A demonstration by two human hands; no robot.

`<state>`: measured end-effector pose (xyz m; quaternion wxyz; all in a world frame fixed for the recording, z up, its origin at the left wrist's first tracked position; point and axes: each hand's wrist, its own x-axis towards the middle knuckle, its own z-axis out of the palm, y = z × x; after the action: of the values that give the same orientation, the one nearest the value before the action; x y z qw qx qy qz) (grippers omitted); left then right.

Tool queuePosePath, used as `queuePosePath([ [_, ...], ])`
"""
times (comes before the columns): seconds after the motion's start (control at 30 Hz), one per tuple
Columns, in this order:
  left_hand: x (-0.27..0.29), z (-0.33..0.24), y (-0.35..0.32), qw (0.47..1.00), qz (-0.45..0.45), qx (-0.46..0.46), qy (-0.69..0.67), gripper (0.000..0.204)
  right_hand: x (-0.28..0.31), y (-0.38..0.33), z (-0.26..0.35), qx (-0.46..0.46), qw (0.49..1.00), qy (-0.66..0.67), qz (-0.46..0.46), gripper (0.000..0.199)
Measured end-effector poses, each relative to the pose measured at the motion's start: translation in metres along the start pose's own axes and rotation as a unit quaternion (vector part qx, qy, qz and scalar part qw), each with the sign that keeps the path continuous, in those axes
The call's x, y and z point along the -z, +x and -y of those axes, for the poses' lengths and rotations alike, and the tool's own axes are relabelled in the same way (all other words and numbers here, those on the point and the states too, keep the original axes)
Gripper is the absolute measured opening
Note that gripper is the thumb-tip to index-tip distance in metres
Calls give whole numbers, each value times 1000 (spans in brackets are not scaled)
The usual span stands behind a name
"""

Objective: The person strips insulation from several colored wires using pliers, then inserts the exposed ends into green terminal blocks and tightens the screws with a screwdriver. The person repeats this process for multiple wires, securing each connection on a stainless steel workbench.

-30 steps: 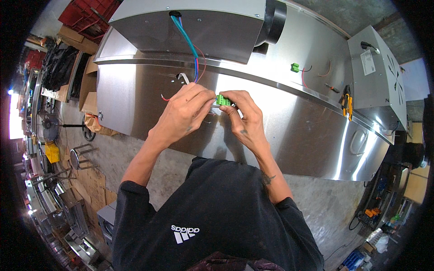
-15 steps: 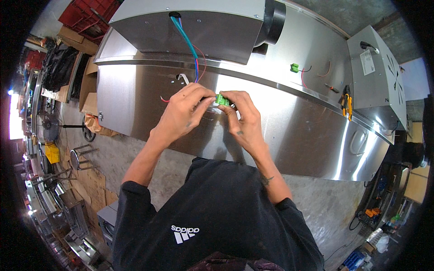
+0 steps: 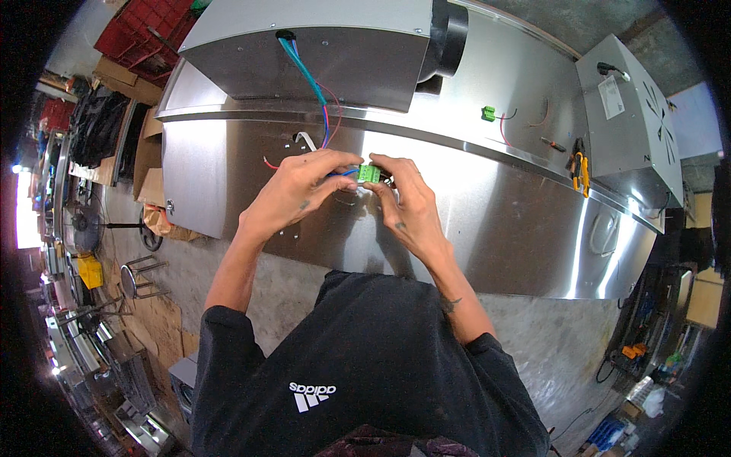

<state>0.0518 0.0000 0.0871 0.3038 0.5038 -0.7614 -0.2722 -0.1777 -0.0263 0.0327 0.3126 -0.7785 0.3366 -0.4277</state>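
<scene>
A small green terminal block (image 3: 369,174) is held just above the metal panel by my right hand (image 3: 412,196), its thumb and fingers pinched at the block's right end. My left hand (image 3: 303,184) is closed on a blue wire (image 3: 348,174) that reaches the block's left side. A teal-sleeved cable (image 3: 303,65) comes out of the grey metal box, and its thin wires run down behind my left hand. Beside that hand, a red wire end (image 3: 270,164) sticks out leftward. Where the blue wire meets the block is too small to make out.
The grey metal box (image 3: 304,65) stands along the far side of the shiny metal panel (image 3: 487,221). Toward the right lie a second green terminal block (image 3: 488,113) with wires, a small screwdriver (image 3: 553,145) and orange-handled pliers (image 3: 581,174). Another grey box (image 3: 628,137) stands at far right.
The terminal block has tilted and moved slightly down. My left fingers have drawn back from it a little, so the blue wire now shows between them and the block.
</scene>
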Motion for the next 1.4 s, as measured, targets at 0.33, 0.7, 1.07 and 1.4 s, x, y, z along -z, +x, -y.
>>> queuePosePath([
  [0.33, -14, 2, 2, 996, -28, -59, 57, 32, 7, -7, -17, 27, 999, -8, 25, 63],
  [0.7, -19, 3, -2, 994, -95, -39, 38, 27, 209, 15, -153, -181, 852, -458, -176, 33],
  [1.07, -26, 15, -2, 993, -99, -54, 46, 28, 252, -20, -191, -216, 830, -496, -137, 26],
  [1.4, -32, 15, -2, 996, -88, -3, 18, 29, 85, 9, -29, -186, 953, 142, -193, 21],
])
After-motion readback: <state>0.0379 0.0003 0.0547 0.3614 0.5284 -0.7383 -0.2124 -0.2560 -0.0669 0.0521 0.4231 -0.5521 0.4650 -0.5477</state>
